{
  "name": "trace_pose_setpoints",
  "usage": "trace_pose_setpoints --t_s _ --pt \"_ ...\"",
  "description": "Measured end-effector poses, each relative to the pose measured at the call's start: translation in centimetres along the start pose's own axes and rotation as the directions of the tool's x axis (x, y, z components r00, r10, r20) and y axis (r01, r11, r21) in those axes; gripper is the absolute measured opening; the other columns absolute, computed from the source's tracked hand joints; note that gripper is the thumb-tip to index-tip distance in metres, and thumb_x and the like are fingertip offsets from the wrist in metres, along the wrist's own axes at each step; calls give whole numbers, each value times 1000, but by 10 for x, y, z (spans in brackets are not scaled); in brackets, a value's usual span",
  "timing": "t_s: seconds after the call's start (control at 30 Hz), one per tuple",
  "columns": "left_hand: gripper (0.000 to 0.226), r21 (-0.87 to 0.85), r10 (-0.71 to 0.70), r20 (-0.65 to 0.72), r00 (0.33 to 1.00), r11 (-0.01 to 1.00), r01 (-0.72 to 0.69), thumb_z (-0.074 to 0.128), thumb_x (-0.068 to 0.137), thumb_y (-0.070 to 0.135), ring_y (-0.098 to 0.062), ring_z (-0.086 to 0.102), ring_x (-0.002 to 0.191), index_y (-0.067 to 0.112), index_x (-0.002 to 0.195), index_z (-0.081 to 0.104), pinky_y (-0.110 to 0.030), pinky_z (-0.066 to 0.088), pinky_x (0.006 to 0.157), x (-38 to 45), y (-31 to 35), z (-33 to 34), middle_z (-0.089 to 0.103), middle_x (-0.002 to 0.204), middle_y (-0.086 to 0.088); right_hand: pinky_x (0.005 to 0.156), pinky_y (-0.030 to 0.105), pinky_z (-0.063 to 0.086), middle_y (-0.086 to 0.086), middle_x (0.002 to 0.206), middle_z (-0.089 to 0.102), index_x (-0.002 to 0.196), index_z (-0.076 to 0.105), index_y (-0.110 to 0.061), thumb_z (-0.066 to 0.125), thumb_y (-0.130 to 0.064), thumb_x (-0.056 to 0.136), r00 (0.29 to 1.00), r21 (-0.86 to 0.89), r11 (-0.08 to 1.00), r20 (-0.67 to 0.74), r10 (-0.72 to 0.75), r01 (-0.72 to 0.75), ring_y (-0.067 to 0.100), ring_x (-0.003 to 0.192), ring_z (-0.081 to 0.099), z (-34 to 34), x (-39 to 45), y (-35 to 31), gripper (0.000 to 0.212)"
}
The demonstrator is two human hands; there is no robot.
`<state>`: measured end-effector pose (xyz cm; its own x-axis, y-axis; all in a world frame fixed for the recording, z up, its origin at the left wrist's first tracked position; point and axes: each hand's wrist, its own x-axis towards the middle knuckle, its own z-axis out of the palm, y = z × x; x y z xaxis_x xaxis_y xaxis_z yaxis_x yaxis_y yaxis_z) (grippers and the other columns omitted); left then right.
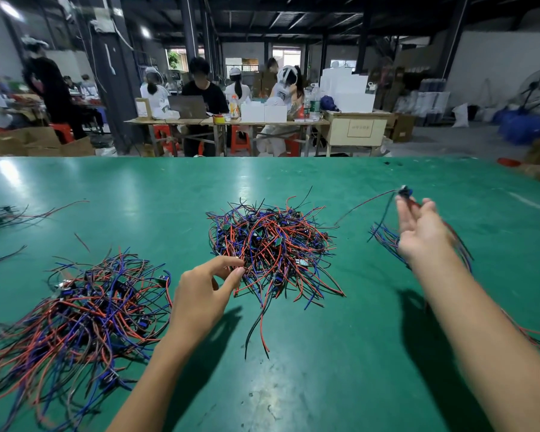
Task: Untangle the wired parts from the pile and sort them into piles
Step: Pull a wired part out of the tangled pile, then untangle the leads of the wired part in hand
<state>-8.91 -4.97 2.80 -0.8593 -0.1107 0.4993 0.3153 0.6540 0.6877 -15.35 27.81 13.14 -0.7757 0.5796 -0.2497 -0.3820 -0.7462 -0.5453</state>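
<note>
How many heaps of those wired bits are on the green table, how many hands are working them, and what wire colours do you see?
Heaps in full view: 2, the tangled middle pile and the left pile
Heaps partly in view: 2, a bundle behind the right hand and strands at the left edge
Hands: 2, left hand, right hand
Wire colours: 3, red, blue, black
Total heaps: 4

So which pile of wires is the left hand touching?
The left hand touches the middle pile, its fingertips at that pile's near-left edge. The big pile at the left lies beside the wrist, and the small bunch lies under the right hand.
</note>
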Motion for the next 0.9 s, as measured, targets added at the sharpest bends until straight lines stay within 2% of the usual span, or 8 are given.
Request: trace_pose_setpoints --t_s 0.1,0.2,0.43,0.63,0.73,0.77,0.8,0.9 --pt "4 30 -2 33 999 1000 1 70 90 42 -7 50 48 44 92 73 -26 41 55 -1 1 1 69 71 20 96 11 44 22 144 53 125 55 8 49 -13 105 999 -383 923 -53 12 -31 34 127 56 -19 34 -21 29" --pt "6 79 2 68 998 997 -8 68 92 40 -7 49 46 43 93 73 -25 41 56 -2 4 1 69 70 19 89 37 44 30 129 59 133 50 13 41 -26 108 973 -894 447 -68 -222 40 41 121 56 -54 38 -15 47" --pt "10 96 -25 116 993 995 14 66 95 34 -7 49 45 40 93 73 -27 44 59 -3 6 1 69 70 19 83 41 43 37 118 61 119 57 18 44 -26 108 965 -948 314 -28 -261 58 47 110 59 -69 24 -7 47" --pt "12 110 -33 122 992 994 20 63 95 33 -9 51 46 41 94 73 -26 42 58 -4 8 2 69 71 22 85 39 51 26 117 68 115 66 7 52 -26 105 999 -633 774 29 28 -3 42 108 64 -65 -22 -10 37" --pt "11 127 -37 134 990 992 20 63 95 33 -9 51 47 40 95 72 -23 39 56 -5 9 3 68 72 22 72 23 58 15 110 69 114 61 -3 50 -4 102 949 -384 888 81 306 -254 23 92 67 -56 -32 16 16" --pt "11 134 -41 136 990 991 22 63 95 33 -8 51 48 39 95 72 -23 37 56 -5 9 4 68 72 21 70 23 57 12 104 70 113 63 -9 55 -3 99 926 -486 840 142 350 -243 19 87 66 -53 -36 33 18" --pt "11 140 -41 138 990 990 22 63 95 33 -7 50 48 39 95 72 -23 37 56 -5 9 4 68 72 21 71 25 54 9 99 71 111 67 -13 61 -5 96 921 -685 724 226 318 -82 19 86 64 -52 -42 53 18" --pt "11 153 -29 148 988 988 6 64 94 33 -7 49 47 40 95 71 -25 42 59 -6 9 7 68 72 19 84 31 50 5 103 71 113 74 -19 72 -26 92 828 -849 104 528 188 517 21 99 64 -71 -52 106 23"
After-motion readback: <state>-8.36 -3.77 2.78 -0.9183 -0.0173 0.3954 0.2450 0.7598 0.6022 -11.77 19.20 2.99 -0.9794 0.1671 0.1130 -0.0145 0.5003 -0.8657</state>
